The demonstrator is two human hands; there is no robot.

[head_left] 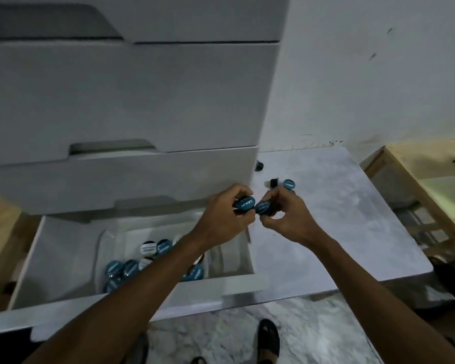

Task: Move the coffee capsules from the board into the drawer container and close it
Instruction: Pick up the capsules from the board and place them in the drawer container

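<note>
From the head cam: left hand (227,214) is pinched around a blue-lidded capsule (244,205), right hand (286,216) clamped on another capsule (263,207), the two nearly touching. Below-left of them the open drawer (63,258) holds more capsules (121,269). Just past the right hand, a few sit on the board (352,206).

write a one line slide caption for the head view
Both hands, left and right, each hold a capsule above the open drawer.

Capsule lids (244,205): glossy blue foil; drawer container (63,258): smooth matt white plastic; board (339,219) right of it: pale marbled, slight sheen; beyond, raw wood frame (410,164).
</note>
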